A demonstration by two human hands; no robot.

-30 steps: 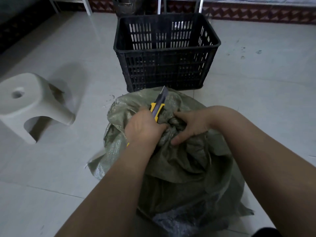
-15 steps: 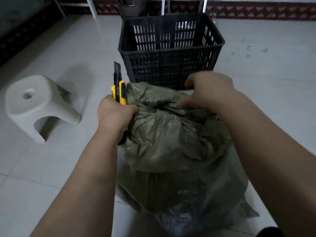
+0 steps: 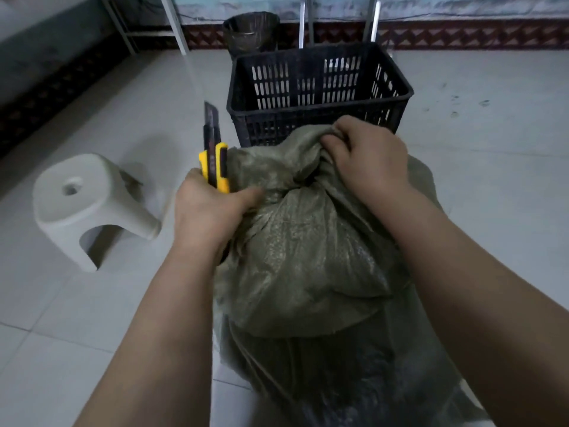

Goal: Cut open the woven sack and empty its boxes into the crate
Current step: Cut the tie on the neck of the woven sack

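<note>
A full olive-green woven sack (image 3: pixel 308 251) stands on the tiled floor right in front of me, its top bunched and folded over. My left hand (image 3: pixel 209 211) grips a yellow utility knife (image 3: pixel 215 155) at the sack's left shoulder, with the dark blade pointing up and away. My right hand (image 3: pixel 366 158) clutches the bunched fabric at the sack's far top edge. Just behind the sack stands a black slotted plastic crate (image 3: pixel 317 87); no boxes show inside it. The sack's contents are hidden.
A white plastic stool (image 3: pixel 83 204) stands to the left of the sack. A dark bin (image 3: pixel 251 32) and metal frame legs (image 3: pixel 304 20) are behind the crate by the wall. Pale floor tiles stretch to the right.
My right hand has moved from the sack's knot to its far top edge and gathered the fabric there. My left hand has carried the knife to the sack's left side, blade up.
</note>
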